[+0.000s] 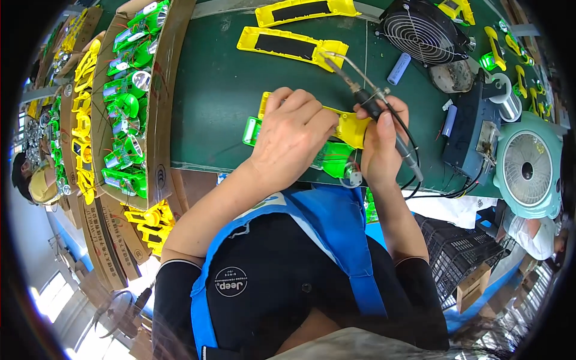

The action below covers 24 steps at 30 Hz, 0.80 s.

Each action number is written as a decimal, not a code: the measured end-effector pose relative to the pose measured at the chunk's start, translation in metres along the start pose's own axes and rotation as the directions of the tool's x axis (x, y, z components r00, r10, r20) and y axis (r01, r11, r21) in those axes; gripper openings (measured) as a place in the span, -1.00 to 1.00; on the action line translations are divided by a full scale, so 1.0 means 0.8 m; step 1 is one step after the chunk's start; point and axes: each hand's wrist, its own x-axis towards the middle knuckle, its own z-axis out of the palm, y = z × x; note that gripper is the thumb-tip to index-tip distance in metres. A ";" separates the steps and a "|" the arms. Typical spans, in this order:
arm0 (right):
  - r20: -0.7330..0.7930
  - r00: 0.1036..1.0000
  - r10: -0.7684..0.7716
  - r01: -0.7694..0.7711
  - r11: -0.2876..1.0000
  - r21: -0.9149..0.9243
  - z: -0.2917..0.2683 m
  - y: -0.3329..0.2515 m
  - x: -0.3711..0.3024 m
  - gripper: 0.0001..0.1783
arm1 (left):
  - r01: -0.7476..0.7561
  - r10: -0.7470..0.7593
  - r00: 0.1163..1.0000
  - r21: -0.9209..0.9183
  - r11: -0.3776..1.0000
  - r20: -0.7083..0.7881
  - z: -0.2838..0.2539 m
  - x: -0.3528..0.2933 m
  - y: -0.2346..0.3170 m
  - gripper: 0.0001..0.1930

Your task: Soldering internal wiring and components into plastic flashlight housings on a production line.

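My right hand (384,138) grips a soldering iron (367,103) by its black handle; a thin bent metal tube is fixed alongside, and the tip points up and away to the left. My left hand (292,133) is closed, fingers curled down over a yellow plastic casing (354,129), whose ends show on either side of the hand. Below it, partly hidden by my left hand, lies a green lamp housing (336,157) with a round lamp head and thin wires at the bench edge. What the left fingertips touch is hidden.
Two yellow casings with black strips (287,45) lie farther back. A black fan (420,30), a blue battery cell (399,68), a solder spool (507,105), a blue soldering station (471,129) and a teal fan (528,168) stand right. A cardboard box (165,102) of green lamp assemblies stands left.
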 end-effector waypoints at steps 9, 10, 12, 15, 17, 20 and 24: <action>0.144 0.939 0.312 -0.305 0.950 -0.065 -0.092 -0.070 0.021 -0.69 | 0.056 -0.107 0.951 0.178 0.982 0.290 -0.005 0.007 -0.006 -0.97; 0.153 0.930 0.334 -0.307 0.935 -0.178 -0.092 -0.077 0.026 -0.72 | 0.039 -0.115 0.929 0.217 0.975 0.351 -0.007 0.011 -0.004 -0.98; 0.200 0.916 0.348 -0.272 0.905 -0.328 -0.092 -0.079 0.037 -0.73 | 0.025 -0.110 0.922 0.228 0.973 0.370 -0.008 0.016 -0.002 -0.98; 0.230 0.890 0.393 -0.241 0.835 -0.495 -0.077 -0.081 0.044 -0.75 | 0.016 -0.118 0.911 0.252 0.968 0.396 -0.006 0.019 0.000 -0.98; 0.209 0.869 0.448 -0.292 0.806 -0.515 -0.073 -0.081 0.047 -0.76 | 0.039 -0.145 0.905 0.262 0.964 0.400 -0.004 0.020 0.000 -0.97; 0.223 0.854 0.469 -0.300 0.796 -0.525 -0.068 -0.083 0.052 -0.79 | 0.047 -0.148 0.916 0.268 0.962 0.372 -0.003 0.020 0.001 -0.96; 0.265 0.817 0.511 -0.333 0.795 -0.507 -0.071 -0.087 0.063 -0.82 | 0.048 -0.155 0.913 0.278 0.960 0.378 -0.004 0.022 0.001 -0.96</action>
